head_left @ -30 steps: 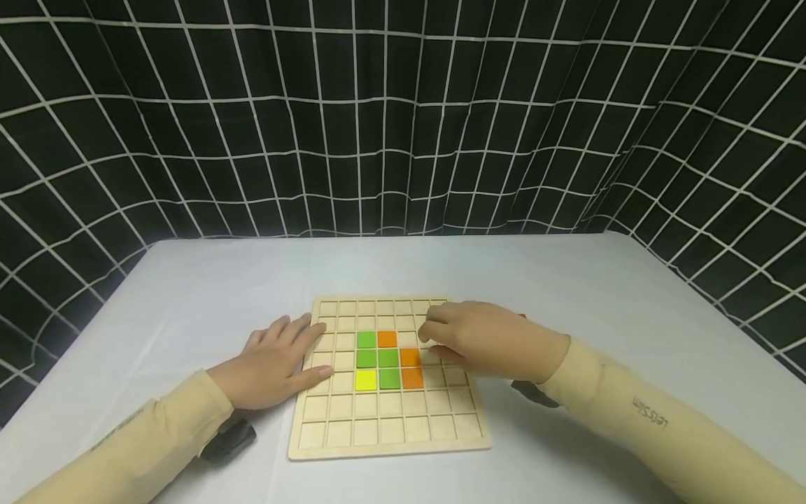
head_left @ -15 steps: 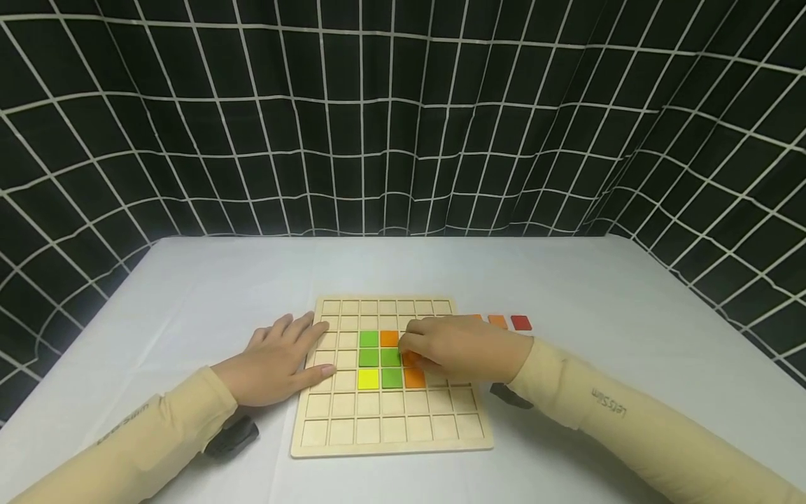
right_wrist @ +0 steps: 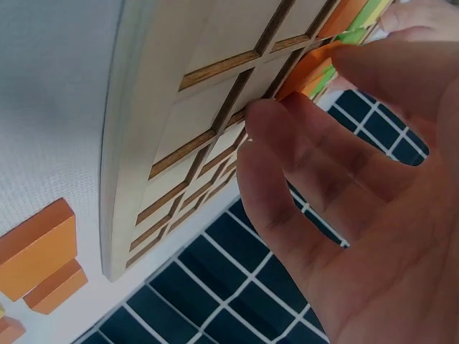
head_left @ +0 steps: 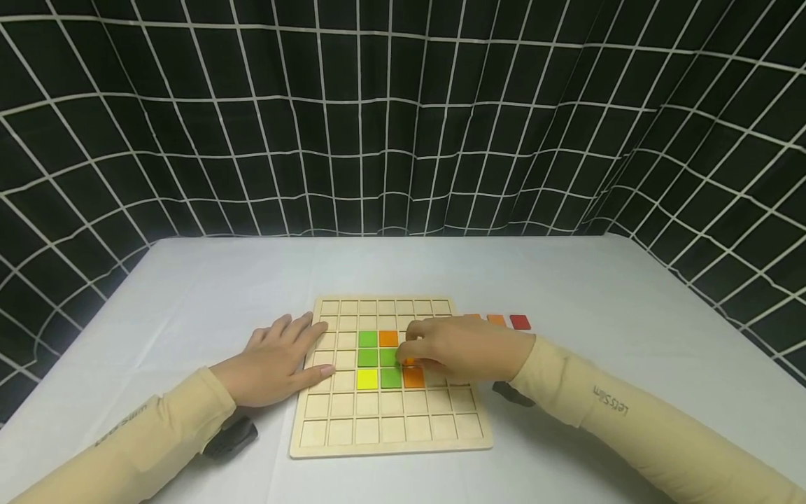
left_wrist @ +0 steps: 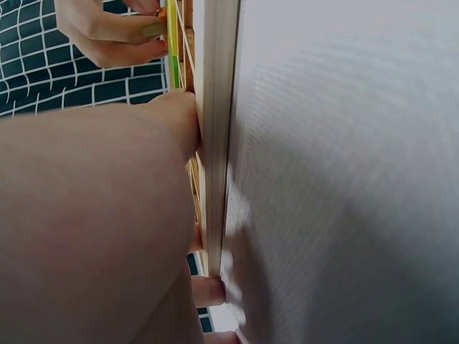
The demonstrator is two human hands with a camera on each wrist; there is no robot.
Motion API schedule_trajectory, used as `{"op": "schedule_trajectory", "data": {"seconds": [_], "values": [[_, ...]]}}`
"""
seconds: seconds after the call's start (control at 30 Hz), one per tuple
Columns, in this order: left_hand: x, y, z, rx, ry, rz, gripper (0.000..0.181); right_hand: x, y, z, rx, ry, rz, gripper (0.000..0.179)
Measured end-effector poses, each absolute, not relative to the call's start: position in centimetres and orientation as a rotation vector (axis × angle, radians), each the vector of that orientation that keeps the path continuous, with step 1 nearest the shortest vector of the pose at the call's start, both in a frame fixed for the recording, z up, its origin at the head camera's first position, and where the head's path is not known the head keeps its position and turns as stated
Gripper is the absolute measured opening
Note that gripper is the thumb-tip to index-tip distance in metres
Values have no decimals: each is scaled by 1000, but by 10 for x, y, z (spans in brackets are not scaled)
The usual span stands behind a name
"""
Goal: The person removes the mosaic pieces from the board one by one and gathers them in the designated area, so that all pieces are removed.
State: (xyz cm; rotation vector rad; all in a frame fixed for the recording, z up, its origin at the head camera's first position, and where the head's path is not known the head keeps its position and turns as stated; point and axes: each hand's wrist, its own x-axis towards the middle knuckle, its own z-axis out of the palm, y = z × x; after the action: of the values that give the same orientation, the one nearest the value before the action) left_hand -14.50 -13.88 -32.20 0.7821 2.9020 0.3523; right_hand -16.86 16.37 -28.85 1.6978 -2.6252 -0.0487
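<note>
A wooden grid board (head_left: 390,450) lies on the table with green tiles (head_left: 368,358), a yellow tile (head_left: 367,379) and orange tiles (head_left: 413,379) in its middle cells. My right hand (head_left: 466,348) is over these cells, thumb and index finger pinching an orange tile (right_wrist: 307,69). That tile looks tilted in the right wrist view, next to a green tile; the fingers partly hide it in the head view. My left hand (head_left: 271,364) rests with spread fingers on the board's left edge, thumb and index finger over the rim.
Beyond the board's right side lie loose orange tiles (head_left: 496,320) and a red tile (head_left: 520,322) on the white tabletop (head_left: 567,280). A dark curtain with white grid lines (head_left: 390,126) hangs behind the table.
My right hand has moved left across the board to the orange tile beside the green ones, uncovering the loose tiles at the right. The left hand has stayed on the board's edge.
</note>
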Motion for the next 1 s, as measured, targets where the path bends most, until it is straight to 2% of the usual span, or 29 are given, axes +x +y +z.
{"op": "schedule_trajectory", "data": {"seconds": [0.27, 0.5, 0.77, 1.0], "values": [[-145, -140, -323, 789, 2905, 340, 76, -167, 163, -290, 1683, -2575, -31, 20], [-145, -139, -323, 799, 2911, 350, 75, -163, 174, -283, 1550, -2625, -10, 18], [-146, -138, -324, 784, 2893, 363, 76, -156, 217, -274, 1460, -2527, 6, 18], [-145, -138, -320, 781, 2879, 380, 76, -152, 265, -274, 1293, -2609, 108, 27]]}}
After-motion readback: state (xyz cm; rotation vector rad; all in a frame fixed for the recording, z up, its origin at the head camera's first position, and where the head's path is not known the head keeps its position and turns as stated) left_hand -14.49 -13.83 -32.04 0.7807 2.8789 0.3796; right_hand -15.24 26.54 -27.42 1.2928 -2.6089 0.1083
